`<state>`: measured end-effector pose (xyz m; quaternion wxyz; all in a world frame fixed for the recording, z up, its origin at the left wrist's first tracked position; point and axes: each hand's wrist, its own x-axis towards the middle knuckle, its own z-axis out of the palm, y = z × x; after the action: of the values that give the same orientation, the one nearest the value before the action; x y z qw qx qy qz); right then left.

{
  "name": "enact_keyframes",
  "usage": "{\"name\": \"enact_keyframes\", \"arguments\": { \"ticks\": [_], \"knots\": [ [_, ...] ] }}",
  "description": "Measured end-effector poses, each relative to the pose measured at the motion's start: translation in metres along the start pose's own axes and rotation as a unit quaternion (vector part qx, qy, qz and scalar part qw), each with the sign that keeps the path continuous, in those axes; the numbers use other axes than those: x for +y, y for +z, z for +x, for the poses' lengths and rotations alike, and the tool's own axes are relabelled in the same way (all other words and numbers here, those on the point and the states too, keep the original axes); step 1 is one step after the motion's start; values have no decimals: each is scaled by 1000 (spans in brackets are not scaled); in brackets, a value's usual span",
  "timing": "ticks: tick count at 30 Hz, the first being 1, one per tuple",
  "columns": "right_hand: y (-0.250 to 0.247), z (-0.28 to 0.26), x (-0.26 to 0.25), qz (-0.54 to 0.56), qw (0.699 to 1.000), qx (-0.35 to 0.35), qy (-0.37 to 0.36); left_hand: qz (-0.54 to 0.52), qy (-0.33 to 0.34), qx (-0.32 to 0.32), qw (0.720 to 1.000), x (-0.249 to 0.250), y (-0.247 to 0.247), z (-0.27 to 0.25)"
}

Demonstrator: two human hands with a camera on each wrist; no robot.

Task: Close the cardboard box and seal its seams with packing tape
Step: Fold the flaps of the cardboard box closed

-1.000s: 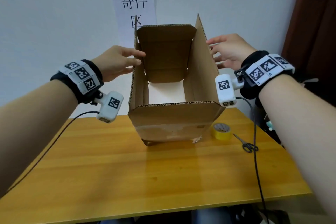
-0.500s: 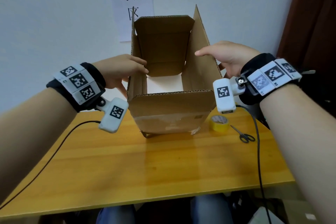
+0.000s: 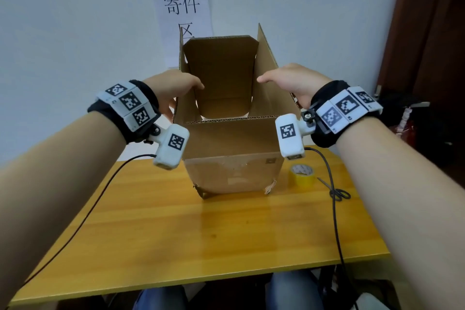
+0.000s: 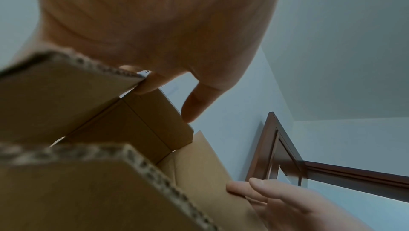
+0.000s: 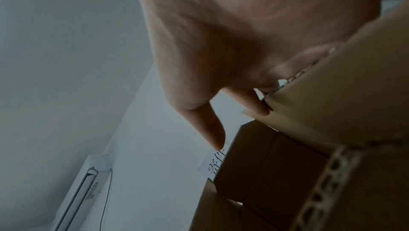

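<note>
Now left hand (image 3: 173, 88) laid over the left flap of the cardboard box (image 3: 232, 148), fingers curled down its outside, thumb at the edge; right hand (image 3: 292, 83) likewise on the right flap, thumb stretched inward; one box, upright mid-table (image 3: 226, 239), mouth up, four flaps standing; one tape roll (image 3: 302, 173), one pair of scissors (image 3: 336, 191), right of box.

Brown cardboard box (image 3: 231, 143) ctr; yellow tape roll (image 3: 302, 174) rt of it; black scissors (image 3: 336, 190); orange-brown wood-grain table (image 3: 201, 229); b/w checker-marked wristbands (image 3: 128, 104).
</note>
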<state>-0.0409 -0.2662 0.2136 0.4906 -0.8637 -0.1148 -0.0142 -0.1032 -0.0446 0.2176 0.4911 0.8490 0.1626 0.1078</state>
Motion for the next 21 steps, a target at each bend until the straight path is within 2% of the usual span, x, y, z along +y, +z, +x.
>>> {"name": "enact_keyframes", "arguments": {
  "ticks": [9, 13, 15, 18, 21],
  "knots": [
    [-3, 10, 2, -33, 998, 30, -34, -8, 4, 7, 1000, 8, -1, 8],
    [-13, 13, -2, -3, 996, 54, -70, -25, 94, 60, 994, 16, -9, 16],
    [-16, 13, -1, 12, 996, 56, -66, -4, 115, 50, 992, 13, -12, 21],
    [-8, 16, 8, 11, 998, 37, -40, 44, 85, 1, 995, -2, -6, 30],
    [10, 19, 21, 12, 999, 10, -39, 112, 93, 20, 989, -20, 1, 41]
  ]
}}
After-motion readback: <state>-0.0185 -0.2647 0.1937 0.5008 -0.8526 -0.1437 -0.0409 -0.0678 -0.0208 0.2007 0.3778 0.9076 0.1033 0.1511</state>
